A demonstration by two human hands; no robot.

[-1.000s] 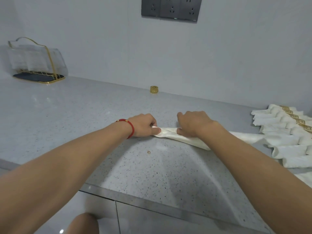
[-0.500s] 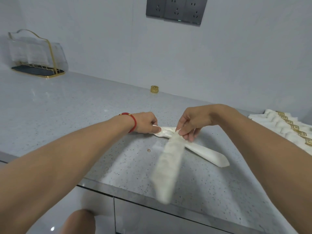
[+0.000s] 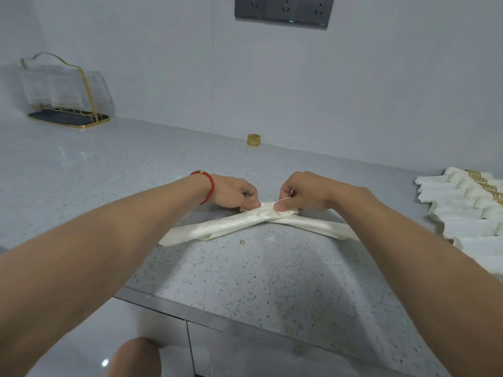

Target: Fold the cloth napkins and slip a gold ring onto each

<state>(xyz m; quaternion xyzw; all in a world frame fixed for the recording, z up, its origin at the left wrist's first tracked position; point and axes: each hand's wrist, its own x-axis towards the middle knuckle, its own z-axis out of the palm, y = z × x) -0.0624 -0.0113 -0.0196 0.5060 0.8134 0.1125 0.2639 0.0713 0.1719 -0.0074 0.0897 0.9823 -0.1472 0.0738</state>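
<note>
A cream cloth napkin (image 3: 223,224), rolled into a long strip, lies on the grey counter (image 3: 272,281) bent at its middle, so its two legs cross in an X. My left hand (image 3: 234,191), with a red string at the wrist, pinches the napkin at the left of the bend. My right hand (image 3: 302,194) pinches the bend from the right, thumb on top. One gold ring (image 3: 254,140) stands alone at the back of the counter by the wall, well beyond both hands.
Several folded napkins with gold rings (image 3: 468,205) lie in a row at the right edge. A clear holder on a gold wire stand (image 3: 65,96) sits at the back left. A small speck (image 3: 241,242) lies near the napkin. The counter's front edge runs below my forearms.
My right hand has swung the napkin's right half over toward the left and laid it flat across the other leg. My left hand has stayed at the bend.
</note>
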